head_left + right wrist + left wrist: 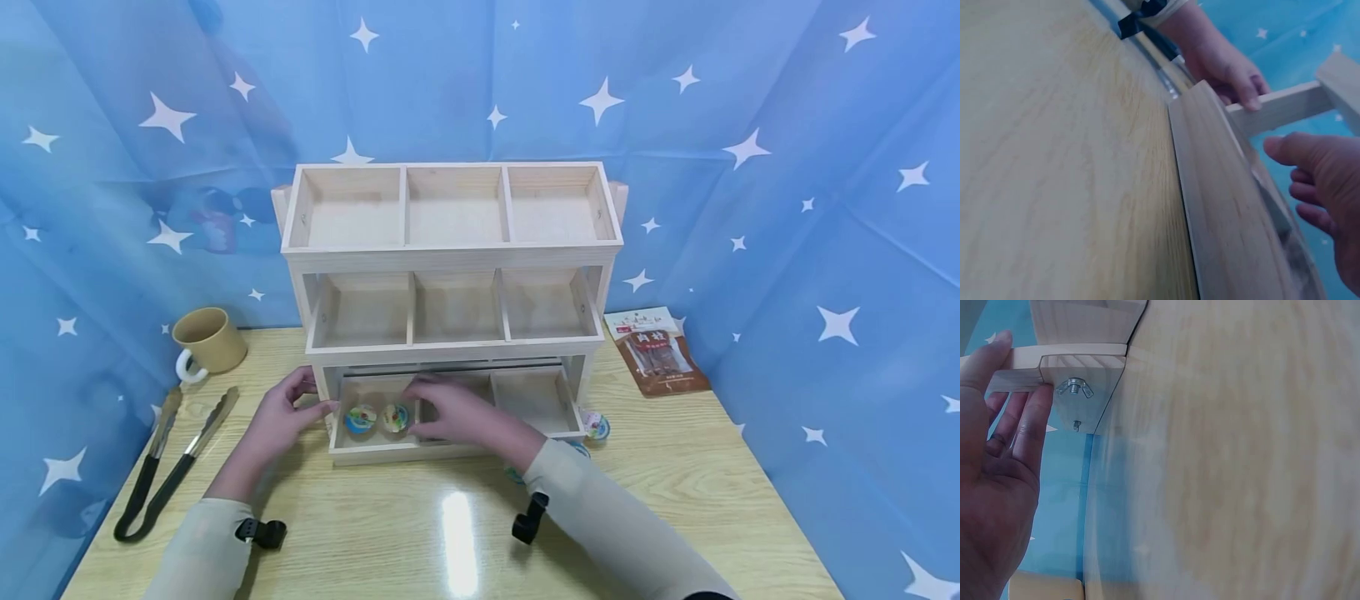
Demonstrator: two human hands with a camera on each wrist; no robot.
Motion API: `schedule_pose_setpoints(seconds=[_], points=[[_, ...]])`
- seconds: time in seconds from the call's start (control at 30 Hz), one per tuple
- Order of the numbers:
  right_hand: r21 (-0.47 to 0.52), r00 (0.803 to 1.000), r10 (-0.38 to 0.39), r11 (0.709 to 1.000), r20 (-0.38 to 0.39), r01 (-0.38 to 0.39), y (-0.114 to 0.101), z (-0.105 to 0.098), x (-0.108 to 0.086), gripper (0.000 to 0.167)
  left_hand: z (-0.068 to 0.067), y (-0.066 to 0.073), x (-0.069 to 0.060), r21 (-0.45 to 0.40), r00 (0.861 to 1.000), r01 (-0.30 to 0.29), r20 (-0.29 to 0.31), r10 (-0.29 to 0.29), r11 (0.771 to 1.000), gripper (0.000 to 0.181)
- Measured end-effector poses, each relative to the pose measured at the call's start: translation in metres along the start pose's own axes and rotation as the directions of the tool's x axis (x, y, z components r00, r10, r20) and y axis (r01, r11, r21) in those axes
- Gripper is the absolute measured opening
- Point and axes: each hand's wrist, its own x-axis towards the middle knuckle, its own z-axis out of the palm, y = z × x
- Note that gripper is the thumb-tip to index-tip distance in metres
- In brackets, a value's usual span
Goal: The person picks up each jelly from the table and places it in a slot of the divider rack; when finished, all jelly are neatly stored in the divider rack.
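Note:
A three-tier wooden rack [450, 257] stands on the table, each tier a tray with three compartments. My left hand [288, 414] grips the rack's left side near the bottom tray, thumb on one face and fingers behind, as the left wrist view shows. Two small jelly cups with colourful lids lie in the bottom tray's left compartment: one jelly cup [361, 419] at the left, another jelly cup [395, 418] beside it. Over that compartment and the middle one is my right hand [457, 414], its thumb apart from its bent fingers [1310, 194]; nothing shows between them.
More jelly cups [596, 425] lie by the tray's right end, some partly hidden behind the right forearm. A tan mug [217, 340] and black-handled tongs [167, 475] are at left. A brown snack packet [658, 352] lies at right. Blue star-patterned cloth [480, 75] encloses the table.

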Motion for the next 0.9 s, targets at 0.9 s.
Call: schedule_pose_setpoints(seconds=[0.9], points=[[0.08,0.882,0.13,0.991,-0.454,-0.105,0.072,-0.049,-0.185,0.038,-0.001,-0.001,0.0,0.019,1.0,-0.001,-0.002,0.001,1.0,0.053]])
